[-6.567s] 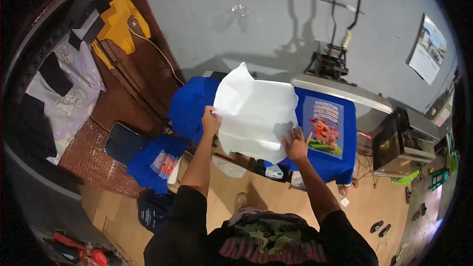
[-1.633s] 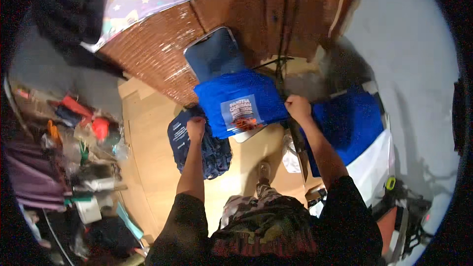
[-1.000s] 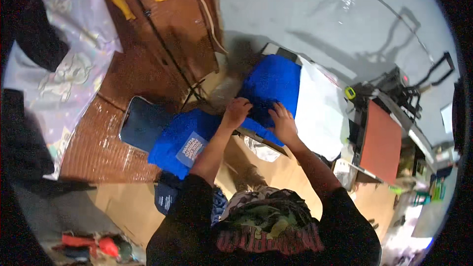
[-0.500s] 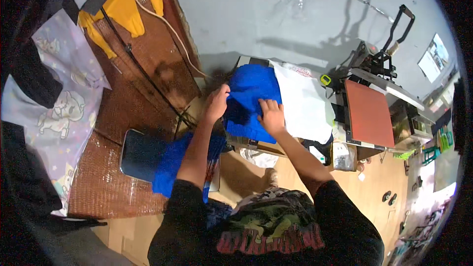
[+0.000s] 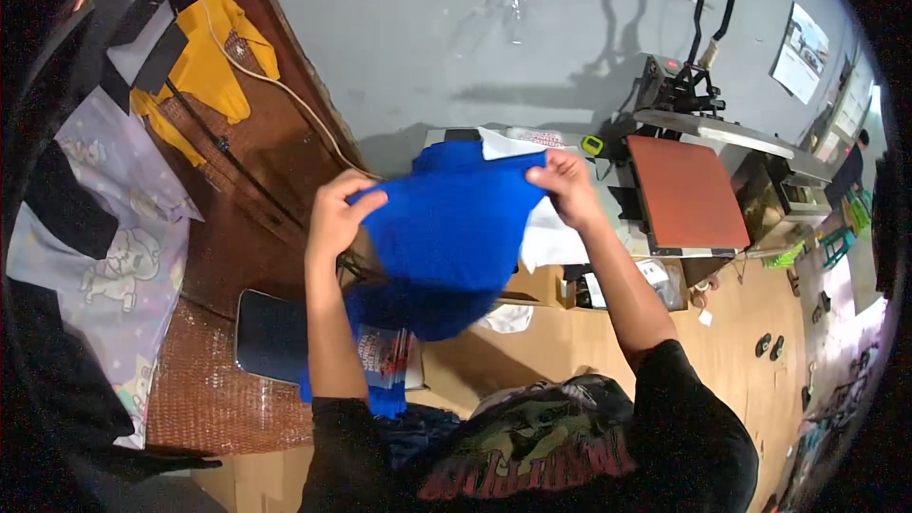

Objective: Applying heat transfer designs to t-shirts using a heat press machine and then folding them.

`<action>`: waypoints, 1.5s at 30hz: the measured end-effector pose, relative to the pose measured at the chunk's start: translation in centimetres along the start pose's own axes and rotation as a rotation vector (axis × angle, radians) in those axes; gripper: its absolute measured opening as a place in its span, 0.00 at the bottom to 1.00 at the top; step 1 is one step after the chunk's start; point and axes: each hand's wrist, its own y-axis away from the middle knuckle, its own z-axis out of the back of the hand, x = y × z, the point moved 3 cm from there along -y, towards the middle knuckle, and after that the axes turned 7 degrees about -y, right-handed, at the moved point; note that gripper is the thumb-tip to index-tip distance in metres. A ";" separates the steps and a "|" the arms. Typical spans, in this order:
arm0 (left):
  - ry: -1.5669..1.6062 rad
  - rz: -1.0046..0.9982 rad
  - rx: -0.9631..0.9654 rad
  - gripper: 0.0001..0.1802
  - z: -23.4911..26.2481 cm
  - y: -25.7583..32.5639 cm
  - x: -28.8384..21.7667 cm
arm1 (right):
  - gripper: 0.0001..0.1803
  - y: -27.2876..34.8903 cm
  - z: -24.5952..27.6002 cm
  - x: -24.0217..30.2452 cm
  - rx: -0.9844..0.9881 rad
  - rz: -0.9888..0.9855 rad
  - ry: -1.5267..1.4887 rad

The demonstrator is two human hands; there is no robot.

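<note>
A bright blue piece of cloth (image 5: 446, 228) is stretched between my hands and hangs down in front of the table. My left hand (image 5: 340, 218) pinches its upper left corner, thumb on top. The upper right corner is gripped by my right hand (image 5: 570, 192). Behind the raised cloth, more blue fabric (image 5: 448, 155) lies on the table, partly hidden. White sheet material (image 5: 549, 236) shows beside it, under my right hand. Below my left forearm is a stack of blue pieces with a printed pattern (image 5: 385, 356).
A heat press with an orange-red pad (image 5: 689, 195) and a raised black lever (image 5: 712, 14) stands at the right. A small yellow-green device (image 5: 592, 144) lies near it. To the left are a dark padded stool (image 5: 271, 334), a yellow garment (image 5: 214, 62) and a pastel printed fabric (image 5: 119, 256).
Both hands were on the blue cloth lying on the table. Now they have lifted a piece by its corners and spread it apart nearer to me. The view has shifted a little.
</note>
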 end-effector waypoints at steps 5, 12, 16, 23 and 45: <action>0.728 0.264 -0.067 0.11 -9.3 -4.5 -7.0 | 0.24 9.5 5.7 1.7 -0.195 -0.313 -0.737; 0.279 -0.005 0.250 0.11 -32.6 -8.9 -19.5 | 0.41 25.3 12.0 0.1 -0.255 -0.432 -1.115; 0.007 -0.344 -0.218 0.12 -43.9 -8.5 -27.3 | 0.44 30.9 20.9 6.7 -0.315 -0.223 -1.205; 0.204 0.190 0.607 0.17 -54.4 -4.4 -34.7 | 0.42 33.4 36.2 12.3 -0.457 -0.040 -1.049; 1.153 0.280 0.142 0.36 -64.2 -14.7 -31.0 | 0.26 36.0 44.8 17.8 -0.876 -0.013 -0.294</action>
